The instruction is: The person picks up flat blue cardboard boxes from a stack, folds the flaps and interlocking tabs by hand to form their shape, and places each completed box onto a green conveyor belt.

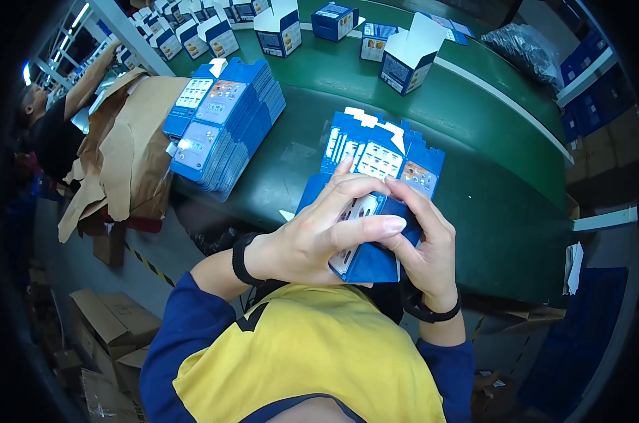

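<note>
"One blue cardboard carton with white printed panels is sitting between both hands. How are they gripping it?"

"The bare left hand is cupping it from the left, half open, its thumb stretching across the top. The bare right hand is curving around the right edge, also partly closed, thumb and fingers bending inward."

"Why from both sides?"

"Probably because thin card is giving way easily, and opposing hands are steadying it. Fingers are covering much of it, so I can't tell how far it's folded."

"And where are they holding it?"

"Close to the yellow-and-blue shirt, over the near edge of the dark green table, likely to be keeping the elbows bent."

"What's lying beyond?"

"A low pile of flat blue printed cartons is lying just ahead, presumably for easy reach. Leftward, a tall stack of flat blue cartons is resting beside torn brown paper wrapping. White-flapped blue boxes are standing farther off, seemingly apart from the flat ones."
</note>
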Demonstrator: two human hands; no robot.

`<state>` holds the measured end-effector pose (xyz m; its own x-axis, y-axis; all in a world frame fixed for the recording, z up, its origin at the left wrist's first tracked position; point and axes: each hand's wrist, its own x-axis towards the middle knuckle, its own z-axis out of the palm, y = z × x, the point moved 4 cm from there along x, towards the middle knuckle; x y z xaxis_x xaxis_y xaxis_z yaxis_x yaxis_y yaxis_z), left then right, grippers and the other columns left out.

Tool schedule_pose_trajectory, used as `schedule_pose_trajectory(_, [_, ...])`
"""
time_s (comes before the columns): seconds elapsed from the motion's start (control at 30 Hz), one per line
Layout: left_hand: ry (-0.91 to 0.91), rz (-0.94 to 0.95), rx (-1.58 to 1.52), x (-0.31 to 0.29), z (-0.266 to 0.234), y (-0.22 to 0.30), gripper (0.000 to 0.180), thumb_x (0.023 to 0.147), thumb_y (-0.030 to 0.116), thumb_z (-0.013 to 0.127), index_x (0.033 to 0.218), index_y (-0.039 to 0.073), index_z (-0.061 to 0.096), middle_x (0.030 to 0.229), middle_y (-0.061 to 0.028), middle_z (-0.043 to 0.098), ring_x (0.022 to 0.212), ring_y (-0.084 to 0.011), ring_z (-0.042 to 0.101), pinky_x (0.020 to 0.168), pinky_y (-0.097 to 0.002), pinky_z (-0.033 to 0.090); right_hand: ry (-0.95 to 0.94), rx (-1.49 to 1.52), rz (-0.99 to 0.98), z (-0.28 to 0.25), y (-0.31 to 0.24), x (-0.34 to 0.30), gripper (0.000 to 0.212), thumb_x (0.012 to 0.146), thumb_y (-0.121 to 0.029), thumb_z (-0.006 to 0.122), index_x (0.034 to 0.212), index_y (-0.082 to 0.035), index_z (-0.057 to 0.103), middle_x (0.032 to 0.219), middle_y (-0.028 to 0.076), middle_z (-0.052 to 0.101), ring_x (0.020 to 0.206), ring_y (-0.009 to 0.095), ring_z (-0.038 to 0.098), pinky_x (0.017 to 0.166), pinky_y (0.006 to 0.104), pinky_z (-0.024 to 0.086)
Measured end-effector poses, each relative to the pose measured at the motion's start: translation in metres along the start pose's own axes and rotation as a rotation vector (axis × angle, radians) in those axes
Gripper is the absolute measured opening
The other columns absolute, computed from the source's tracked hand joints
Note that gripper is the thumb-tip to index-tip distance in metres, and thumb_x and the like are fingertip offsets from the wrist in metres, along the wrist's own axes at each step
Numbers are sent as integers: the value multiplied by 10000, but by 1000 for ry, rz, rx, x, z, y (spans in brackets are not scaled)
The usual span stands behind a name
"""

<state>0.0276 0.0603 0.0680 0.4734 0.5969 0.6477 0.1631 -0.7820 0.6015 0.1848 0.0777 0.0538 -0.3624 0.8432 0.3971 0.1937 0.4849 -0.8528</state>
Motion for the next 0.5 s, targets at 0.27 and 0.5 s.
schedule_pose_trajectory(0.27, [-13,-47,-25,1,-2,-7,867,641,273,824,1357,157,350,1262,-201,420,1191,-388,427,1041,-609,195,-44,-72,-16,0,-3,9,528,788,-209,703,1258,-50,522,1158,145,603,1051,268,599,877,341,474])
schedule_pose_trajectory(0.5, [22,-7,63,5,7,-4,924,661,332,797,1402,122,286,1297,-206,374,1215,-416,380,1039,-595,212,192,315,93,-7,-7,-1,686,918,-506,422,1369,5,350,1193,161,579,1121,262,552,957,351,407])
